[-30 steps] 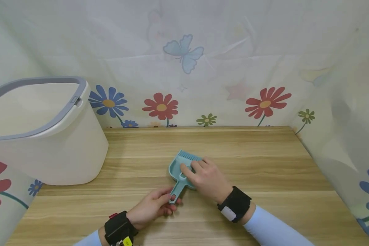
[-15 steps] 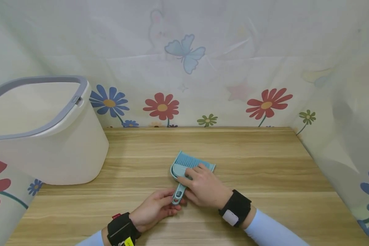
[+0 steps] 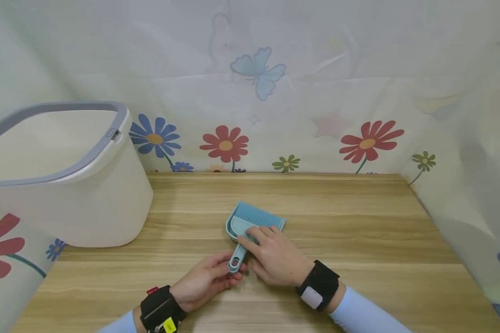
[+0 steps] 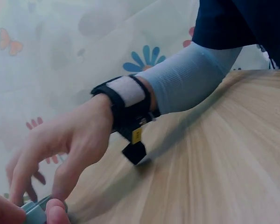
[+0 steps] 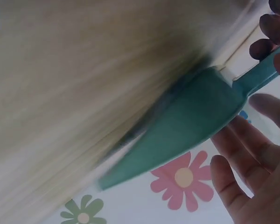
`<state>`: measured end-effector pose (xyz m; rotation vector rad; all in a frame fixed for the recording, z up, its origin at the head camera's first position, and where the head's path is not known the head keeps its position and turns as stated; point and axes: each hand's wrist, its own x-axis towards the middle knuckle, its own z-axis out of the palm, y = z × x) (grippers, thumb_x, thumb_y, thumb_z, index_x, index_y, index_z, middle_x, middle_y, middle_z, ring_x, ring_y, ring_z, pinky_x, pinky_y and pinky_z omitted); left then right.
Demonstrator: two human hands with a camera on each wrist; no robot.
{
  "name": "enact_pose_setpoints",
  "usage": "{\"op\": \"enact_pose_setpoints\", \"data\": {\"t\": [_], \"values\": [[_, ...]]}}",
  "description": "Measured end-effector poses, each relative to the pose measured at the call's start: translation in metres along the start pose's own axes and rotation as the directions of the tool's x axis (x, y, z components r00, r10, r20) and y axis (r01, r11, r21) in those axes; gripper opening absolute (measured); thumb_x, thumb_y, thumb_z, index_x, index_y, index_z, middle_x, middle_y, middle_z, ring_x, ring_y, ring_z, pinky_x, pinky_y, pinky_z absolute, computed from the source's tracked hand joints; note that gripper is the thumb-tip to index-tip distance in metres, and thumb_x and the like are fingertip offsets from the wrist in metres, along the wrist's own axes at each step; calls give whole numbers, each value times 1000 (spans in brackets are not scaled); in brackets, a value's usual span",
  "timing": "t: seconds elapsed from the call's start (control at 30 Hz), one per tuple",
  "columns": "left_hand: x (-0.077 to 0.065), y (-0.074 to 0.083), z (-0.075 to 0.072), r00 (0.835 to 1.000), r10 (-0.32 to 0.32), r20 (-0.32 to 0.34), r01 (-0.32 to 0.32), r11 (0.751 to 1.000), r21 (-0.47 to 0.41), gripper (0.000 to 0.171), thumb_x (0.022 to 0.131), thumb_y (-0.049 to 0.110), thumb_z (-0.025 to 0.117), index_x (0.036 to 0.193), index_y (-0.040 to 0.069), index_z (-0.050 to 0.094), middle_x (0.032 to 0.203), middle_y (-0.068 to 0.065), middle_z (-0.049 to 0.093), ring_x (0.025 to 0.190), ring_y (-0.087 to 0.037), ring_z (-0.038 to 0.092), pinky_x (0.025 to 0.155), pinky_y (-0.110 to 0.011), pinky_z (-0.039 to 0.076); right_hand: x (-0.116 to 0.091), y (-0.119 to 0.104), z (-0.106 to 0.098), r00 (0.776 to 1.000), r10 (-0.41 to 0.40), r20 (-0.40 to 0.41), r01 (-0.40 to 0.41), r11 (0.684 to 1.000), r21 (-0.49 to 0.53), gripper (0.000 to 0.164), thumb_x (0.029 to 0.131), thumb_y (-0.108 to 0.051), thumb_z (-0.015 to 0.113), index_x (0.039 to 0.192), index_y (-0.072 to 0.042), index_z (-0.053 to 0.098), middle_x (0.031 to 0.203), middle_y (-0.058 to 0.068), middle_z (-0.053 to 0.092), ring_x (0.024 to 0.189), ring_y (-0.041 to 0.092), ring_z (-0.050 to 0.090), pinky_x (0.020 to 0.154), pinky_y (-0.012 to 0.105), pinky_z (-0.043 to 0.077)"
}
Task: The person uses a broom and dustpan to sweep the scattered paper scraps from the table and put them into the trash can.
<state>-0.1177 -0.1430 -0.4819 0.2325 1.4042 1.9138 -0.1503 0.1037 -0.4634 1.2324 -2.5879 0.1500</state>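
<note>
A small light-blue dustpan (image 3: 256, 213) with a ridged front lies at mid-table in the head view. Nested in it is a matching brush (image 3: 240, 225), its handle lined up over the pan's handle. My left hand (image 3: 206, 280) pinches the end of the dustpan's handle between thumb and fingers. From the right, my right hand (image 3: 277, 256) presses extended fingers on the brush and covers part of it. The right wrist view shows the dustpan (image 5: 191, 123) from its outer side, with the right hand's fingertips hidden behind it.
A large white bin (image 3: 104, 199) with a grey rim stands at the left of the wooden table (image 3: 337, 203). A flower-printed curtain (image 3: 300, 106) closes off the back and sides.
The brush has come down into the dustpan, its handle now over the pan's handle. My right hand has shifted slightly down; my left hand keeps its hold.
</note>
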Motion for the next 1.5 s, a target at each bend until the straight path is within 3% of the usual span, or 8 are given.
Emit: {"op": "enact_pose_setpoints", "data": {"t": [0.43, 0.67, 0.83, 1.07, 1.23, 1.3, 1.37, 1.5], "values": [[-29, 28, -69, 974, 112, -198, -99, 992, 76, 57, 114, 18, 39, 160, -6, 17, 140, -6, 55, 118, -11, 56, 99, -23, 48, -50, 53, -13, 973, 184, -139, -179, 982, 53, 62, 88, -21, 79, 143, -5, 56, 136, 20, 59, 122, 34, 60, 101, 52, 51], [-39, 33, -95, 945, 156, -287, -130, 986, 107, 53, 113, 13, 35, 159, -7, 18, 135, -3, 57, 115, -9, 57, 97, -22, 49, -85, 96, -28, 905, 424, -39, -421, 904, 71, 79, 96, -51, 68, 154, -2, 44, 156, 29, 41, 139, 51, 45, 111, 68, 36], [-41, 32, -107, 946, 144, -291, -125, 989, 82, 53, 113, 10, 33, 160, -6, 15, 136, -4, 56, 115, -8, 57, 98, -21, 49, -97, 120, -33, 860, 511, 7, -511, 859, 42, 91, 94, -61, 65, 157, 0, 38, 163, 31, 30, 146, 54, 35, 114, 71, 30], [-45, 32, -112, 945, 117, -305, -102, 993, 64, 53, 114, 10, 31, 162, -5, 14, 139, -6, 55, 116, -9, 56, 98, -21, 49, -98, 130, -25, 841, 536, 75, -538, 843, 5, 99, 93, -69, 59, 160, -1, 33, 168, 28, 21, 152, 52, 25, 119, 69, 25], [-48, 36, -106, 916, 132, -379, -60, 979, 196, 53, 114, 13, 30, 161, -7, 16, 146, -20, 52, 120, -14, 59, 100, -25, 51, -95, 132, -27, 840, 537, 74, -539, 843, 2, 100, 93, -68, 60, 161, -1, 32, 168, 28, 21, 153, 52, 25, 119, 70, 25], [-51, 42, -99, 882, 179, -435, -22, 940, 341, 57, 114, 19, 32, 160, -10, 15, 148, -27, 48, 123, -20, 59, 103, -31, 51, -93, 132, -30, 840, 538, 72, -540, 842, 5, 100, 93, -69, 60, 161, -1, 32, 168, 28, 21, 153, 51, 25, 118, 70, 25], [-54, 50, -91, 839, 259, -479, 43, 845, 533, 62, 114, 27, 36, 159, -11, 17, 149, -31, 43, 129, -29, 56, 108, -40, 48, -92, 133, -33, 841, 537, 66, -538, 843, 5, 100, 92, -69, 60, 160, -1, 32, 168, 28, 21, 153, 52, 25, 118, 71, 26], [-50, 59, -81, 780, 459, -425, 171, 498, 850, 71, 111, 40, 44, 158, -9, 23, 154, -31, 37, 143, -46, 39, 114, -62, 35, -92, 134, -38, 842, 537, 53, -537, 843, 1, 99, 92, -68, 62, 160, 0, 33, 168, 29, 22, 153, 52, 25, 117, 72, 26]]}}
